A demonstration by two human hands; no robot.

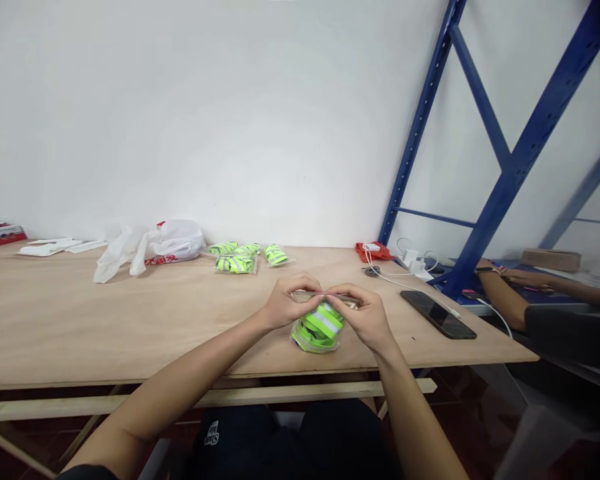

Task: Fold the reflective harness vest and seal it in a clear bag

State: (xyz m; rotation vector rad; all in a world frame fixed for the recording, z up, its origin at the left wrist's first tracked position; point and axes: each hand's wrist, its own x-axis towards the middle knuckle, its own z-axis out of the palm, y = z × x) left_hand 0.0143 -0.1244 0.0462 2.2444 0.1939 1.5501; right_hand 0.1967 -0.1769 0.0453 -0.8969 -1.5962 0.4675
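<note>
Plastic bag [180, 240] slumps at ten to eleven o'clock on the worktop [130, 333]; finished-looking packets [235, 264] cluster at eleven, probably to leave elbow room. At twelve, the left hand [287, 303] and right hand [373, 320] each have a thumb-and-finger grip pinched on the top edge of the green-banded packet [320, 330], likely keeping it taut. Phone [437, 314] lies at two, beside the right forearm.

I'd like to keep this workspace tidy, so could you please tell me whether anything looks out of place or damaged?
I see nothing spilled or damaged. The only slightly untidy spots are the crumpled white plastic bag by the wall and the white cable trailing loosely beside the phone.
</note>
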